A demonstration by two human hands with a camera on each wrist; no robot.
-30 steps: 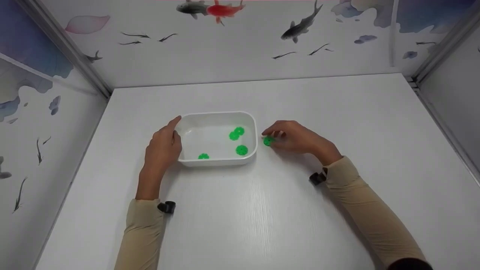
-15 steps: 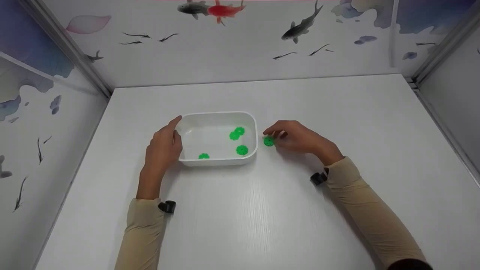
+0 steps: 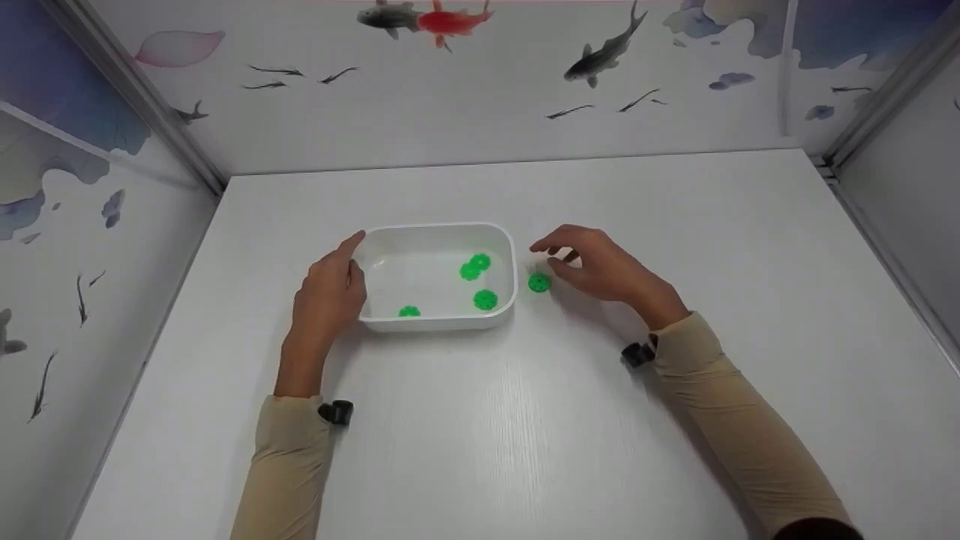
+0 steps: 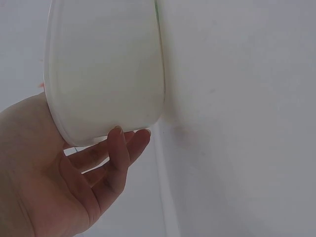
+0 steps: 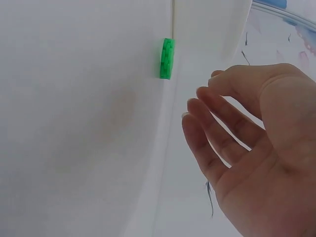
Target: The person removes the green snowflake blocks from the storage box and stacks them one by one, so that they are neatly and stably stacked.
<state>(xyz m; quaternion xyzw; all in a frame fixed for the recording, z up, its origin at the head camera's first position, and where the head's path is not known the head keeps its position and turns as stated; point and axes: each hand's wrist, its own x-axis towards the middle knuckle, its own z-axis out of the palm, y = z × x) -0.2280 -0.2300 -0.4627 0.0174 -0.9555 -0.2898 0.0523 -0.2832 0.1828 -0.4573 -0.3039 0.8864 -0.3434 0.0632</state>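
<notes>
A white plastic tub stands on the table. My left hand holds its left end, fingers curved against the outside wall in the left wrist view; the thumb is mostly hidden there. Inside the tub lie several green notched plastic discs, one near the right front corner and another partly hidden by the front wall. Just outside the right wall, a further green disc lies on the table; the right wrist view shows this disc edge-on. Above and right of it hovers my right hand, fingers loosely bent, touching nothing.
The white table is bounded by a back wall and side panels printed with fish and leaves. Each cuff carries a small black camera, one at the left wrist and one at the right.
My right hand has let go of the green disc and lifted away, its thumb and fingers parting. That disc stays beside the tub. The left hand keeps its place.
</notes>
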